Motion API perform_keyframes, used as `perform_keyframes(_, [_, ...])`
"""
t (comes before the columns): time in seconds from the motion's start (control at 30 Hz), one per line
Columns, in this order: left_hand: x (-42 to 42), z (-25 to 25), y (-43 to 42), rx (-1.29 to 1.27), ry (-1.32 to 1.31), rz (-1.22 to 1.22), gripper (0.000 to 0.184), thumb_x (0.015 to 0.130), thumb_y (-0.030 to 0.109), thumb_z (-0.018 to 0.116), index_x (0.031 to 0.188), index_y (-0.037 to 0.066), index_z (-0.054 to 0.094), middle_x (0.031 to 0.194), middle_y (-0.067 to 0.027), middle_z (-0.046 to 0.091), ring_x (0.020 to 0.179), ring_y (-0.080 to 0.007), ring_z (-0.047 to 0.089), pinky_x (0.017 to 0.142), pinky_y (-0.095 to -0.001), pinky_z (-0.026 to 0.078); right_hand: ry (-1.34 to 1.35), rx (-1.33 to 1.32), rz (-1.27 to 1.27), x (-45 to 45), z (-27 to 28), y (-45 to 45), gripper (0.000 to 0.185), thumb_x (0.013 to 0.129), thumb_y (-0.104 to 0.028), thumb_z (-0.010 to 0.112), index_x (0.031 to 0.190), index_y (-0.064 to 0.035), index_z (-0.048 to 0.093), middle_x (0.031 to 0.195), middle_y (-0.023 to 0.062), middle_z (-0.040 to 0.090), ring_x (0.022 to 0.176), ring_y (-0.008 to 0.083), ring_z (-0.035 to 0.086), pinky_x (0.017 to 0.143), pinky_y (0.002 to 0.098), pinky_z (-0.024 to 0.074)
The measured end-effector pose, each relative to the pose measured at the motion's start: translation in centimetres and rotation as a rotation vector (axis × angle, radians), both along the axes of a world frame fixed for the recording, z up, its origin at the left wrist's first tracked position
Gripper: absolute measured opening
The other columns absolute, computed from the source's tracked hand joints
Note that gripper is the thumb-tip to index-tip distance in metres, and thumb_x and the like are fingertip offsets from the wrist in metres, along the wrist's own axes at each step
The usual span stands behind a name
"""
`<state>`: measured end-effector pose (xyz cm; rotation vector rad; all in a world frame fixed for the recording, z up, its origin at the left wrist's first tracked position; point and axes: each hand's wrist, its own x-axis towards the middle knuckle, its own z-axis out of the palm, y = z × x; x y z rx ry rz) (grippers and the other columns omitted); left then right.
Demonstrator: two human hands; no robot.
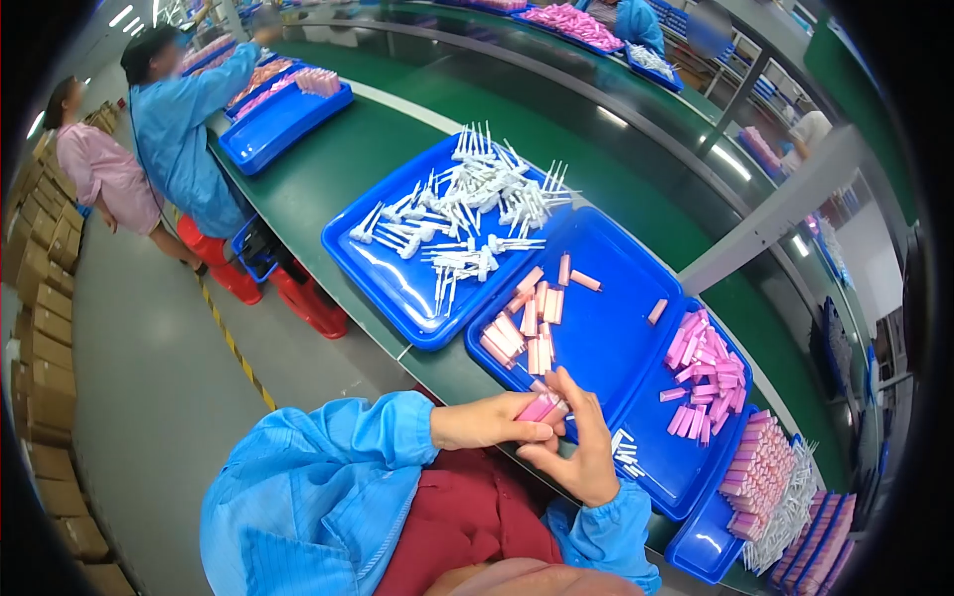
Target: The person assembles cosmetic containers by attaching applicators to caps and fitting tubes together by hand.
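My left hand [489,419] is closed around a few small pink tubes [543,408] at the near edge of the bench. Beside it is my right hand [588,449], its fingers stretched out and its thumb apart, close to the ends of those tubes; whether it touches them I cannot tell. Just beyond both hands, a blue tray [606,288] has peach-pink tubes [530,316] scattered at its left side. Right of my hands, another blue tray [651,452] contains brighter pink tubes [708,372] and several white wand caps [627,454].
A blue tray [368,283] heaped with white wand caps [487,194] lies ahead-left. Stacked pink tubes [760,462] and more white pieces [788,512] are at the right. A metal post [765,214] rises behind the trays. A co-worker in blue [189,129] sits at the far left.
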<state>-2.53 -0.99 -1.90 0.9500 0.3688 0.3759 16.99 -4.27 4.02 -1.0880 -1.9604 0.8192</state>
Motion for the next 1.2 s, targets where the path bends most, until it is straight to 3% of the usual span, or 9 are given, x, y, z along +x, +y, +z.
perform_keyframes(0.1, [0.1, -0.8, -0.6, 0.215, 0.043, 0.027, 0.036, 0.108, 0.03, 0.052, 0.129, 0.002, 0.052, 0.113, -0.0059, 0.061, 0.107, -0.0132, 0.06, 0.095, -0.0335, 0.051, 0.012, -0.017, -0.009, 1.1, -1.1, -0.7, 0.055, 0.079, -0.01, 0.082, 0.13, -0.0029, 0.064, 0.116, 0.014, 0.067, 0.099, 0.0304, 0.063, 0.093, 0.0396, 0.0482])
perform_keyframes(0.23, [-0.7, 1.4, -0.9, 0.39, 0.105, -0.075, 0.037, 0.106, 0.025, 0.055, 0.132, -0.001, 0.051, 0.117, -0.0115, 0.061, 0.112, -0.0207, 0.061, 0.1, -0.0337, 0.048, 0.156, -0.143, -0.066, 0.3, -0.6, -2.3, 0.034, 0.08, 0.0, 0.078, 0.113, -0.0065, 0.075, 0.106, 0.0107, 0.069, 0.087, 0.0261, 0.062, 0.079, 0.0347, 0.0498])
perform_keyframes(0.37, [-2.3, 3.0, -1.4, 0.975, 0.316, 0.344, 0.053, 0.097, 0.025, 0.067, 0.14, 0.0, 0.049, 0.134, -0.0186, 0.053, 0.121, -0.0289, 0.058, 0.105, -0.0369, 0.046, -0.116, 0.355, -0.251, 0.4, -2.1, -2.5, 0.034, 0.077, 0.001, 0.081, 0.109, -0.0066, 0.075, 0.096, 0.0079, 0.069, 0.084, 0.0256, 0.063, 0.071, 0.0346, 0.0518])
perform_keyframes(0.53, [-5.1, 4.6, -0.7, 1.105, 0.355, 0.575, 0.033, 0.093, 0.014, 0.07, 0.122, 0.001, 0.063, 0.108, -0.0145, 0.068, 0.102, -0.0283, 0.067, 0.09, -0.0374, 0.053, -0.21, 0.394, -0.243, 0.0, -4.2, -3.3, 0.034, 0.077, 0.002, 0.081, 0.109, -0.0053, 0.075, 0.095, 0.0088, 0.068, 0.084, 0.0261, 0.063, 0.071, 0.0355, 0.0529])
perform_keyframes(0.6, [-6.5, 4.8, -0.3, 1.052, 0.42, 0.619, 0.027, 0.094, 0.012, 0.069, 0.12, 0.003, 0.066, 0.111, -0.0133, 0.068, 0.106, -0.027, 0.067, 0.094, -0.036, 0.052, -0.199, 0.417, -0.249, -0.3, -3.8, -3.5, 0.034, 0.076, 0.002, 0.081, 0.109, -0.005, 0.075, 0.094, 0.0088, 0.068, 0.083, 0.0261, 0.063, 0.071, 0.0357, 0.0528])
perform_keyframes(0.87, [-12.3, 3.9, 2.4, 1.528, 0.804, 1.08, 0.013, 0.087, 0.0, 0.067, 0.1, 0.002, 0.07, 0.093, -0.0132, 0.068, 0.089, -0.0327, 0.066, 0.08, -0.0389, 0.051, -0.274, 0.45, -0.275, -0.8, -4.4, -3.8, 0.033, 0.077, 0.003, 0.079, 0.108, -0.0048, 0.073, 0.095, 0.0087, 0.066, 0.084, 0.0271, 0.064, 0.07, 0.0364, 0.0534])
perform_keyframes(1.07, [-13.2, 4.4, 6.1, 1.46, 0.823, 1.091, 0.023, 0.088, 0.001, 0.068, 0.111, 0.002, 0.067, 0.098, -0.014, 0.066, 0.085, -0.0311, 0.066, 0.075, -0.0369, 0.053, -0.257, 0.472, -0.309, -0.9, -5.1, -4.2, 0.033, 0.077, 0.002, 0.079, 0.108, -0.0054, 0.073, 0.096, 0.0081, 0.066, 0.084, 0.0259, 0.064, 0.069, 0.0352, 0.0541])
perform_keyframes(1.1, [-12.4, 5.5, 6.4, 1.44, 0.847, 1.04, 0.025, 0.089, 0.009, 0.069, 0.112, 0.003, 0.064, 0.096, -0.0148, 0.064, 0.09, -0.0347, 0.064, 0.081, -0.0433, 0.051, -0.255, 0.483, -0.319, -0.9, -5.0, -4.1, 0.032, 0.077, 0.002, 0.079, 0.108, -0.0051, 0.073, 0.096, 0.008, 0.066, 0.084, 0.0257, 0.064, 0.069, 0.0352, 0.0542])
perform_keyframes(1.2, [-12.0, 3.7, 9.7, 1.673, 0.92, 0.916, 0.023, 0.088, 0.012, 0.07, 0.108, 0.001, 0.065, 0.097, -0.0173, 0.065, 0.093, -0.0375, 0.064, 0.082, -0.045, 0.051, -0.245, 0.499, -0.313, -0.7, -4.4, -3.8, 0.031, 0.077, 0.001, 0.079, 0.107, -0.0044, 0.073, 0.097, 0.0075, 0.067, 0.085, 0.0254, 0.064, 0.07, 0.0353, 0.0549])
